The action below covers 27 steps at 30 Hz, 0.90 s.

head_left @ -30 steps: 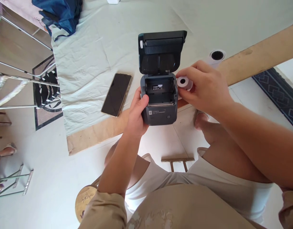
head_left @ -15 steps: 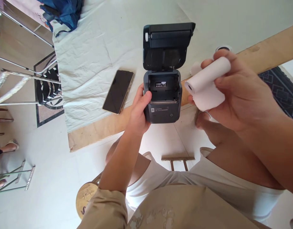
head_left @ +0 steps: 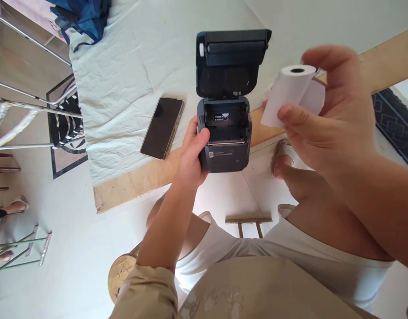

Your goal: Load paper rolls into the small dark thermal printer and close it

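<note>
My left hand (head_left: 194,153) grips the left side of a dark label printer (head_left: 225,157), thumb on its upper edge. The printer's lid (head_left: 232,62) stands raised, and its paper bay (head_left: 224,126) shows bare inside apart from a small printed sticker. To the right, my right hand (head_left: 330,106) holds a white paper roll (head_left: 290,91) between thumb and fingers. One end of the roll with its dark core hole faces up, and a loose flap of paper hangs from it. The roll is apart from the printer.
A smartphone (head_left: 162,128) lies on the pale cloth (head_left: 114,133) left of the printer. The table's wooden edge (head_left: 131,188) runs in front. A blue bag (head_left: 87,22) sits at the far left corner. Metal racks, a round stool (head_left: 120,272) and another person's feet (head_left: 19,206) are at left.
My right hand has turned the paper roll from lying slanted to nearly upright, its end now facing up. The left hand and the printer stay almost where they were.
</note>
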Motion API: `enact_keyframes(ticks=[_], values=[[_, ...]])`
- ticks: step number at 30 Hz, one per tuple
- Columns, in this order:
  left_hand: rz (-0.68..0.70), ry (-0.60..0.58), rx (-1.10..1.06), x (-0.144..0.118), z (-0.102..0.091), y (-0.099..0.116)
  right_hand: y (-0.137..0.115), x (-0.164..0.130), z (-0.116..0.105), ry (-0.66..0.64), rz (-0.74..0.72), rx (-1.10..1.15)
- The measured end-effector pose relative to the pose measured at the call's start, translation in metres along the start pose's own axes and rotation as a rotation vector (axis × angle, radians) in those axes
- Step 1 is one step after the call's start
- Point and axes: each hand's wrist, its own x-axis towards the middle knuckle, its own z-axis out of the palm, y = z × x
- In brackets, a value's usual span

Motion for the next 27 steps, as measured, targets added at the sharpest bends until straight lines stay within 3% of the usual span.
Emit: enact_keyframes(ticks=[3,8,15,19,27], values=[[-0.019,-0.01,0.006,-0.001,0.0,0.001,-0.019,0.0,0.013,0.032,-0.094,0.028],[0.009,0.001,0.007,-0.004,0.003,0.002,-0.037,-0.001,0.034,-0.093,-0.369,-0.451],[-0.024,-0.03,-0.036,-0.008,0.005,0.004,-0.033,0.011,0.04,-0.245,-0.221,-0.727],[-0.041,-0.015,-0.034,-0.008,0.006,0.004,-0.027,0.011,0.036,-0.239,-0.214,-0.773],[-0.028,-0.031,-0.046,-0.006,0.004,0.001,-0.023,0.011,0.039,-0.053,-0.441,-0.861]])
